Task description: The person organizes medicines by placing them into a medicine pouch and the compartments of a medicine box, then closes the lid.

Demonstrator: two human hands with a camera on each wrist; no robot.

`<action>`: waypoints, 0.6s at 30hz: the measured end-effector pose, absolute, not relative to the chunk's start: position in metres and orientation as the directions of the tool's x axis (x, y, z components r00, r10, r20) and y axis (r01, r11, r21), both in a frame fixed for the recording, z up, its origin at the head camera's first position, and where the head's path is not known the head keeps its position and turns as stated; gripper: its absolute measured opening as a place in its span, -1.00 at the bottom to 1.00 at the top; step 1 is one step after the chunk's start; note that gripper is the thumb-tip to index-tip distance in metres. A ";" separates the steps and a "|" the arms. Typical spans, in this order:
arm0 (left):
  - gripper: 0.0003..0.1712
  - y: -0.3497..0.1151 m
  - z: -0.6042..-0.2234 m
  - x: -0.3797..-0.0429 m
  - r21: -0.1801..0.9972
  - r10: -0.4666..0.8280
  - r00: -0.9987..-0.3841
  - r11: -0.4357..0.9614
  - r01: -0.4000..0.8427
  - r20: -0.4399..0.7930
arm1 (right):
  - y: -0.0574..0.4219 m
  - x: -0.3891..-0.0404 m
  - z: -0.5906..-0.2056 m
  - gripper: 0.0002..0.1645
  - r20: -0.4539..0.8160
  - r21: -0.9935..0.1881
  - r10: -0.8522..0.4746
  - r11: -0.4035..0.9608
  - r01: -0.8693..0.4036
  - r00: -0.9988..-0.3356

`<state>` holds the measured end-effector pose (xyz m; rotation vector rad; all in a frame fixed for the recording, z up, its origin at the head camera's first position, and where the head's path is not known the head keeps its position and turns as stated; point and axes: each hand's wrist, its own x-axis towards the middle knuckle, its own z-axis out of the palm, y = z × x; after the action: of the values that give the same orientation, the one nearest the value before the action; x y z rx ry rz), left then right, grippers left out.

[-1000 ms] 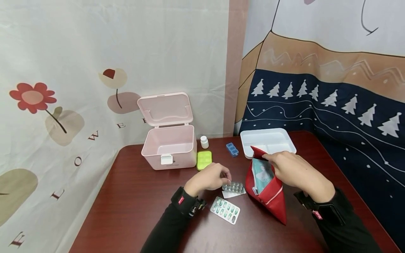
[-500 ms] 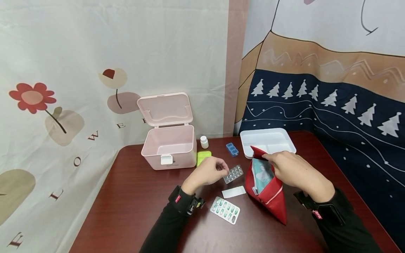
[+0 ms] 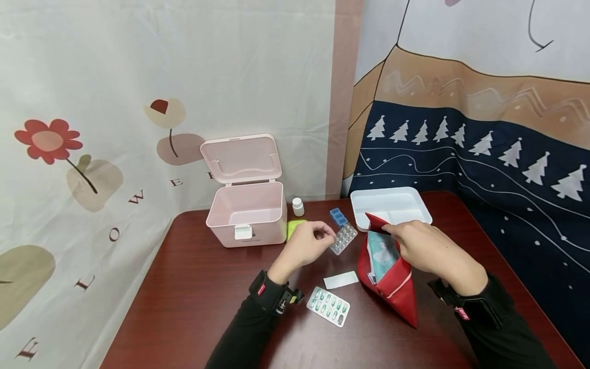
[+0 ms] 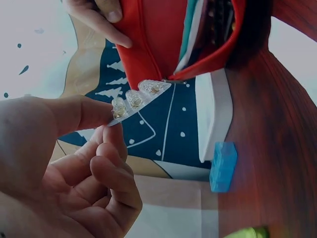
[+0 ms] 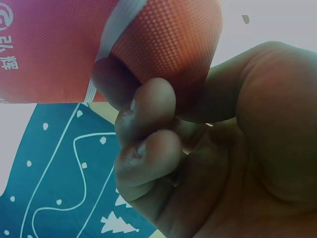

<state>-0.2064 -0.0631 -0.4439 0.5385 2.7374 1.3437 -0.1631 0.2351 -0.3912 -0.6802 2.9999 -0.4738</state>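
My left hand [image 3: 305, 247] pinches a clear blister pack [image 3: 343, 239] by its edge between thumb and fingers, raised over the table. In the left wrist view the pack [image 4: 136, 101] shows a row of domed pockets. My right hand [image 3: 430, 251] grips the upper edge of a red fabric pouch [image 3: 400, 297], holding its mouth apart. Inside the pouch a teal packet [image 3: 382, 256] shows. The right wrist view has the fingers curled on the pouch cloth [image 5: 168, 44]. A white strip [image 3: 340, 280] and a blister pack of green capsules [image 3: 328, 306] lie on the table in front.
A pink box [image 3: 249, 215] with its lid up stands at the back left. Beside it are a white bottle [image 3: 298, 207] and a lime-green case [image 3: 295, 225], partly hidden. A blue pill case [image 3: 338, 216] and a white tray [image 3: 359, 219] sit behind the pouch.
My left hand has lifted the clear blister pack off the white strip and carried it up and away from me, toward the blue pill case. My right hand and the pouch have stayed put.
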 end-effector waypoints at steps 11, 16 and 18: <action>-0.92 -0.033 -0.438 -0.198 0.826 0.298 -0.953 0.522 0.212 0.056 | 0.235 -0.163 -0.390 -0.48 0.035 -0.309 -0.420 0.858 -0.410 -0.907; -0.90 -0.018 -0.440 -0.194 0.834 0.284 -0.959 0.524 0.169 0.016 | 0.235 -0.163 -0.390 -0.48 0.026 -0.312 -0.414 0.861 -0.401 -0.910; -0.89 -0.012 -0.442 -0.192 0.833 0.294 -0.956 0.525 0.177 0.018 | 0.234 -0.163 -0.389 -0.48 0.024 -0.313 -0.410 0.863 -0.397 -0.912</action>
<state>-0.1917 -0.0120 -0.4417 0.4087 2.6325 1.4161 -0.1627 0.2340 -0.3890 -0.6478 2.9902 -0.4878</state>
